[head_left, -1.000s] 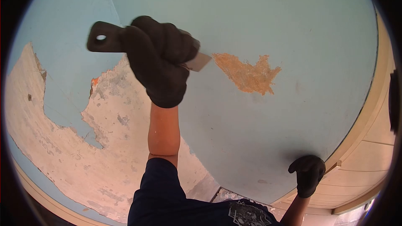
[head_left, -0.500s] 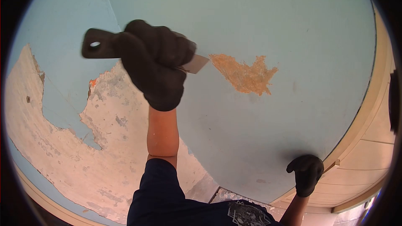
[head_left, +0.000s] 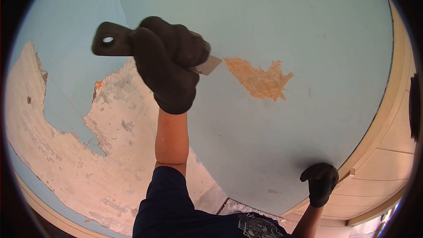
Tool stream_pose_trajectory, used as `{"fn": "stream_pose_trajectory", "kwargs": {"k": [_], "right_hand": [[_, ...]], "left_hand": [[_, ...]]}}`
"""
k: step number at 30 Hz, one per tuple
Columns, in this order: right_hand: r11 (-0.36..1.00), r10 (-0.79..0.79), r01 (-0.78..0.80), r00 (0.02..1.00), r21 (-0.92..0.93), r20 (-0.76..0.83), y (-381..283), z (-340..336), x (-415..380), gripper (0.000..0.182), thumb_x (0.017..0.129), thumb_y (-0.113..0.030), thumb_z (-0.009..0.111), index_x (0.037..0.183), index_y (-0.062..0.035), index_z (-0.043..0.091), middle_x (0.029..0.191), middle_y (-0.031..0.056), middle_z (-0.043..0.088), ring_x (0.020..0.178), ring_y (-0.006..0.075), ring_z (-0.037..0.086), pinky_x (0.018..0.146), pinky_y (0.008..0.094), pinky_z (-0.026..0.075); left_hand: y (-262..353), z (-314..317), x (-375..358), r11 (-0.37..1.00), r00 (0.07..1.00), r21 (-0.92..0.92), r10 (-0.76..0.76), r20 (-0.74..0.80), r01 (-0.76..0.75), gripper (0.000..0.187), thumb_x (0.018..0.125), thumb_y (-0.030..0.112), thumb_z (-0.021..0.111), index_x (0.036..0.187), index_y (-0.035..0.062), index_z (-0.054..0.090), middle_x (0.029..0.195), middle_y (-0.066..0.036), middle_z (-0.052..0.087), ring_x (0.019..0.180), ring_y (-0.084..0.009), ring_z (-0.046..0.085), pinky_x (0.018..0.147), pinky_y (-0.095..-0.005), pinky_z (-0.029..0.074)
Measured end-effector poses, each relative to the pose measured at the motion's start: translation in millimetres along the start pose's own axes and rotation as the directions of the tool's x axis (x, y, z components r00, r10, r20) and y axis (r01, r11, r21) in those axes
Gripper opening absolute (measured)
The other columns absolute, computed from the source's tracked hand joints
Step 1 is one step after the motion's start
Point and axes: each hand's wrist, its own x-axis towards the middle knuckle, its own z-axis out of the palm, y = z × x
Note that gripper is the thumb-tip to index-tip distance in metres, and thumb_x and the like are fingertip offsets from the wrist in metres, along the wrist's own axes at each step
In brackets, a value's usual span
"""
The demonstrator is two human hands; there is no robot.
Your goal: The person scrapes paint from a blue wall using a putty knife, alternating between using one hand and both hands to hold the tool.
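My left hand (head_left: 169, 66), in a black glove, is wrapped round a scraper. The scraper's dark handle (head_left: 112, 44), which has a hole in its end, sticks out to the left of the fist. Its flat metal blade (head_left: 209, 65) shows on the right, beside the left tip of an orange-tan bare patch (head_left: 260, 79) on the blue-green wall (head_left: 246, 145). Low on the right, my right hand (head_left: 321, 185), also black-gloved, is at the wall near the frame. Its thumb stands apart from loosely bent fingers, and I see nothing held in it.
A large stripped area (head_left: 123, 150) with ragged paint edges covers the wall at left, with a strip of blue paint (head_left: 61, 110) inside it. A cream frame (head_left: 374, 136) borders the wall on the right, beside pale panelling (head_left: 387, 163).
My left hand and the scraper have shifted slightly right and up in view. The blade stays close to the bare patch's left tip. My right hand has hardly moved.
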Motion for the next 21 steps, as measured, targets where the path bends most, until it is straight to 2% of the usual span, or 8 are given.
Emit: {"fn": "stream_pose_trajectory", "kwargs": {"k": [6, 8, 10, 12, 13, 14, 17, 21], "right_hand": [[1.000, -0.008, 0.008, 1.000, 0.004, -0.008, -0.5, 3.0, -0.6, 0.040, 0.101, -0.030, 0.057, 0.074, 0.0003, 0.056, 0.067, 0.0161, 0.058, 0.058, 0.0308, 0.061, 0.052, 0.0410, 0.051], [1.000, -0.013, 0.013, 1.000, 0.002, 0.007, 0.6, 1.7, 1.7, 0.040, 0.102, -0.029, 0.056, 0.074, 0.0001, 0.056, 0.067, 0.0161, 0.058, 0.059, 0.0308, 0.061, 0.052, 0.0409, 0.051], [0.999, 0.000, -0.001, 1.000, 0.039, 0.008, 1.9, -0.2, 0.2, 0.039, 0.101, -0.028, 0.056, 0.074, 0.0001, 0.056, 0.067, 0.0162, 0.058, 0.058, 0.0308, 0.061, 0.051, 0.0409, 0.051], [1.000, -0.003, 0.003, 1.000, 0.018, -0.003, 1.4, 1.8, -2.5, 0.039, 0.101, -0.028, 0.056, 0.074, 0.0000, 0.056, 0.067, 0.0161, 0.057, 0.058, 0.0308, 0.060, 0.051, 0.0409, 0.051], [1.000, -0.022, 0.022, 1.000, -0.002, -0.007, 1.3, 2.5, -0.6, 0.039, 0.101, -0.028, 0.056, 0.074, -0.0001, 0.056, 0.066, 0.0159, 0.057, 0.057, 0.0308, 0.060, 0.051, 0.0409, 0.051], [1.000, -0.028, 0.028, 1.000, -0.006, -0.001, 1.4, 1.8, 0.8, 0.039, 0.101, -0.028, 0.056, 0.074, -0.0001, 0.056, 0.066, 0.0159, 0.057, 0.057, 0.0308, 0.060, 0.051, 0.0409, 0.051], [0.995, -0.061, 0.065, 0.996, -0.076, 0.066, 3.2, -0.4, 2.4, 0.039, 0.105, -0.031, 0.050, 0.076, -0.0049, 0.053, 0.066, 0.0118, 0.056, 0.055, 0.0269, 0.057, 0.047, 0.0377, 0.049], [0.998, -0.042, 0.044, 0.998, -0.038, 0.046, 4.0, 0.9, -0.1, 0.039, 0.105, -0.032, 0.049, 0.076, -0.0048, 0.053, 0.067, 0.0115, 0.055, 0.056, 0.0270, 0.057, 0.048, 0.0381, 0.049]], "left_hand": [[-5.4, 8.0, -9.9, 0.993, 0.993, 0.001, -0.114, -0.019, 0.114, 0.045, 0.108, 0.041, 0.038, 0.071, 0.0161, 0.029, 0.052, 0.005, 0.026, 0.044, -0.0087, 0.019, 0.043, -0.0297, 0.022], [5.3, 8.0, -5.8, 0.998, 0.999, 0.052, 0.047, -0.008, -0.046, 0.044, 0.108, 0.038, 0.040, 0.071, 0.0159, 0.031, 0.052, 0.005, 0.026, 0.045, -0.0087, 0.019, 0.044, -0.0296, 0.021], [1.6, -6.9, -4.2, 0.996, 0.998, -0.073, 0.049, 0.041, -0.046, 0.042, 0.108, 0.037, 0.041, 0.073, 0.0151, 0.032, 0.052, 0.005, 0.027, 0.045, -0.0088, 0.021, 0.044, -0.0300, 0.022], [-7.2, 5.4, -13.5, 0.992, 0.979, -0.049, -0.123, -0.160, 0.117, 0.043, 0.108, 0.039, 0.039, 0.072, 0.0157, 0.031, 0.052, 0.005, 0.025, 0.045, -0.0087, 0.019, 0.044, -0.0289, 0.021], [-7.5, -1.9, -17.0, 0.997, 0.997, 0.034, -0.073, 0.033, 0.071, 0.042, 0.108, 0.040, 0.039, 0.073, 0.0162, 0.032, 0.052, 0.004, 0.023, 0.045, -0.0086, 0.020, 0.045, -0.0287, 0.021], [-4.0, 0.8, -15.9, 0.998, 0.997, 0.032, -0.064, 0.031, 0.063, 0.042, 0.108, 0.040, 0.039, 0.073, 0.0162, 0.032, 0.052, 0.004, 0.023, 0.045, -0.0086, 0.020, 0.045, -0.0287, 0.021], [3.5, 6.6, -14.3, 1.000, 0.999, 0.008, 0.020, -0.047, -0.020, 0.041, 0.107, 0.038, 0.041, 0.074, 0.0165, 0.033, 0.052, 0.004, 0.023, 0.046, -0.0085, 0.022, 0.045, -0.0283, 0.022], [-15.0, 26.4, -35.0, 0.984, 0.959, -0.051, -0.180, -0.220, 0.173, 0.037, 0.107, 0.032, 0.043, 0.076, 0.0139, 0.037, 0.057, 0.003, 0.031, 0.048, -0.0107, 0.027, 0.046, -0.0311, 0.025]]}}
